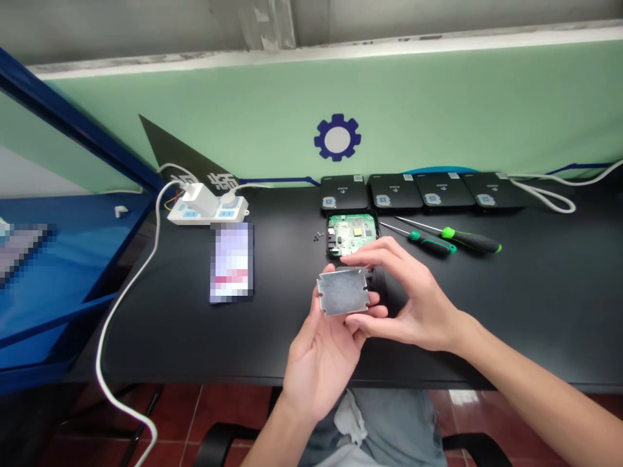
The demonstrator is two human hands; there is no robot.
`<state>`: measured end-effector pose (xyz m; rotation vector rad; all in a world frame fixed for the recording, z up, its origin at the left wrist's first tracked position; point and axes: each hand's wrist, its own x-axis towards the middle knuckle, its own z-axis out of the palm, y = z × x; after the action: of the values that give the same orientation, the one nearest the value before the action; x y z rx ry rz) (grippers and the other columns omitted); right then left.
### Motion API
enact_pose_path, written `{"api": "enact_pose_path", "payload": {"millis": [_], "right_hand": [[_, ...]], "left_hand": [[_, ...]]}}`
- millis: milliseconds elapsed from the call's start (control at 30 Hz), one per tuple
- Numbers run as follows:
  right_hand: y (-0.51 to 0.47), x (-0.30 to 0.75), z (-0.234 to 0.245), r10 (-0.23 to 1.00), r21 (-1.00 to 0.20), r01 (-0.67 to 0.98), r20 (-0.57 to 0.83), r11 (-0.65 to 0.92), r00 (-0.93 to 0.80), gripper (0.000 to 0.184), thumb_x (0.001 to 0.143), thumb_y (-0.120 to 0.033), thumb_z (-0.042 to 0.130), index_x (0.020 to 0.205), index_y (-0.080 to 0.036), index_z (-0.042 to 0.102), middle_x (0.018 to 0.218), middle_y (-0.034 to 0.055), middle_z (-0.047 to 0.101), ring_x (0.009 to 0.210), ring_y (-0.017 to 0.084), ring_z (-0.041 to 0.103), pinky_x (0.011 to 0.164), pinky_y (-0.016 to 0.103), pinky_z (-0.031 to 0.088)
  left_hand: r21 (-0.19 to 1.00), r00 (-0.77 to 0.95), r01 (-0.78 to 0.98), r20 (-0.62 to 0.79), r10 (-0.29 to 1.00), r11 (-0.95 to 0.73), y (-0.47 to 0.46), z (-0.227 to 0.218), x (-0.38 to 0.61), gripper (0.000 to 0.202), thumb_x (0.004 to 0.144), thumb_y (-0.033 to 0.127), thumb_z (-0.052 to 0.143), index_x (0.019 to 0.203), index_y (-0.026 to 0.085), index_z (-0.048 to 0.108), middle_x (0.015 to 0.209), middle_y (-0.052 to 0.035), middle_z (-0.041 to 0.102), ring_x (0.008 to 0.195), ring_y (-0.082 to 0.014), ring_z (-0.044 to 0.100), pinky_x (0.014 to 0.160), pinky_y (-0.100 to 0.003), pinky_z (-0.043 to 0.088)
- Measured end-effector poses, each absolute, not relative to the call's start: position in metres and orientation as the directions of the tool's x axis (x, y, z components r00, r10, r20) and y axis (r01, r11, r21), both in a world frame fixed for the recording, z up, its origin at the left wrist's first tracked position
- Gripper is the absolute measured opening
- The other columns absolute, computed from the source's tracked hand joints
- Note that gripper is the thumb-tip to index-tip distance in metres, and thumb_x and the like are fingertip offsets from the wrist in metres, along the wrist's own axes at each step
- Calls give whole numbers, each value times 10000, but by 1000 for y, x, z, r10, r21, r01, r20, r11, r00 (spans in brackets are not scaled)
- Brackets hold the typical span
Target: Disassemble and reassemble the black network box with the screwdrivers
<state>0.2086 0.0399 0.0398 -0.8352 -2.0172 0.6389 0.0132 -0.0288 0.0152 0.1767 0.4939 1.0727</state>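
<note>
A flat silver metal plate [343, 292] with notched edges lies over the upturned fingers of my left hand [324, 360]. My right hand [413, 301] reaches in from the right, its thumb at the plate's lower edge and its fingers at the upper edge. Just beyond the hands, a black case holds a green circuit board [351, 233], partly hidden by my right fingers. A dark part behind the plate is mostly covered. Several tiny screws [318, 237] lie left of the case.
Two screwdrivers, one dark green [433, 242] and one bright green [472, 240], lie to the right. Several closed black boxes [344, 192] line the back by the green partition. At left are a power strip [209, 207], a blurred phone-like object [232, 263] and a white cable [102, 337].
</note>
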Motion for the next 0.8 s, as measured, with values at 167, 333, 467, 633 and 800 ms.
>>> {"api": "enact_pose_path", "payload": {"millis": [167,333,467,633,800], "right_hand": [[41,208,39,743,-667,344,519,661,-422,620,926,-388,970,1467,-247,702,1307,115,752,1221,271,733,1013,450,671],[41,209,39,737,-637,379,521,671,-429,582,934,-415,959,1442,-271,715,1283,117,747,1195,294,739,981,487,674],[41,210,39,730,-620,391,525,680,-437,575,933,-390,952,1442,-263,718,1286,126,736,1195,295,730,985,489,663],[41,211,40,724,-594,416,533,689,-439,535,922,-347,939,1411,-275,735,1243,112,721,1132,287,715,931,483,648],[44,212,39,676,-526,427,600,736,-427,488,927,-401,954,1351,-250,763,1185,111,734,1053,269,670,911,492,617]], "left_hand": [[359,387,-804,-288,876,474,-28,15,14,693,1172,552,690,1790,334,466,1342,-120,874,1292,-345,849,1277,-520,535],[375,381,-797,-296,876,473,-28,16,14,662,1162,548,714,1754,327,515,1350,-124,875,1313,-346,845,1289,-513,524],[396,384,-786,-287,878,474,-28,17,16,672,1149,544,741,1754,340,528,1345,-112,879,1378,-370,821,1337,-555,483],[423,366,-779,-292,884,463,-28,16,18,662,1107,536,817,1707,372,590,1378,-93,872,1418,-383,800,1333,-567,497],[427,352,-785,-288,891,448,-29,15,19,602,1080,528,862,1622,360,663,1378,-98,868,1380,-383,819,1300,-558,529]]}}
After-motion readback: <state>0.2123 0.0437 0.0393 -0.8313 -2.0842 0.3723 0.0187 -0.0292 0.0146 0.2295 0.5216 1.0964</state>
